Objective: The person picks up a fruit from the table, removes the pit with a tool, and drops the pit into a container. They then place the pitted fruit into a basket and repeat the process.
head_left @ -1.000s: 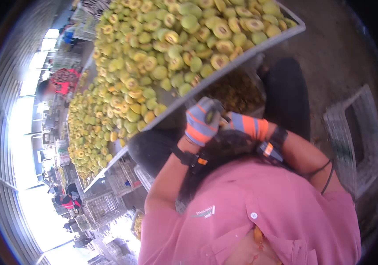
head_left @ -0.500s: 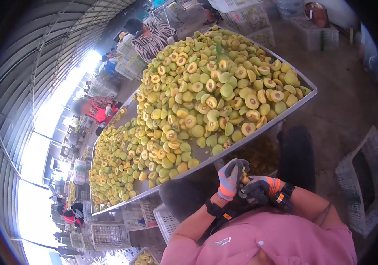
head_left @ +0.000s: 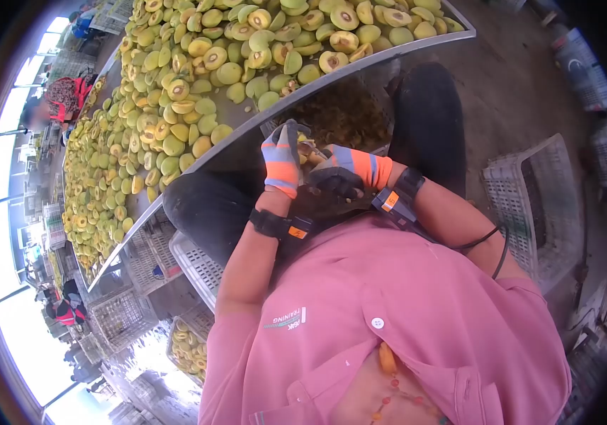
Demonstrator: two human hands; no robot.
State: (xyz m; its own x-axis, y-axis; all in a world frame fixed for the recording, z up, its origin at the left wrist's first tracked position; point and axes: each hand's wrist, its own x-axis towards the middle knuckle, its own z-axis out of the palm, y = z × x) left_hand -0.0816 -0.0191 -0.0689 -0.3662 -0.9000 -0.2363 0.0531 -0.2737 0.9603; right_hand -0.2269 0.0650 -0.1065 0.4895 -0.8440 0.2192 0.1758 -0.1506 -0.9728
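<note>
Close together over my lap, my two gloved hands work at a small yellow-brown piece of fruit [head_left: 306,150]. My left hand [head_left: 280,157], in a grey glove with an orange cuff, is closed around it. My right hand [head_left: 349,172] has its fingers curled in against the same piece; whatever else they grip is hidden by the glove. Beyond them, a metal-edged table [head_left: 303,91] bears a large heap of green-yellow halved stone fruit [head_left: 215,58], many with brown pits or pit hollows showing.
A white plastic crate [head_left: 530,205] stands tilted on the floor at right. By my left leg is another white crate [head_left: 200,265], with a crate of fruit pieces [head_left: 188,348] behind it. Brownish scraps [head_left: 339,117] lie below the table edge. A person in a red apron [head_left: 69,99] is across the table.
My view has tipped further down, so the table and heap sit higher and more to the left. Both hands stay together at the fruit piece, the right one a little lower.
</note>
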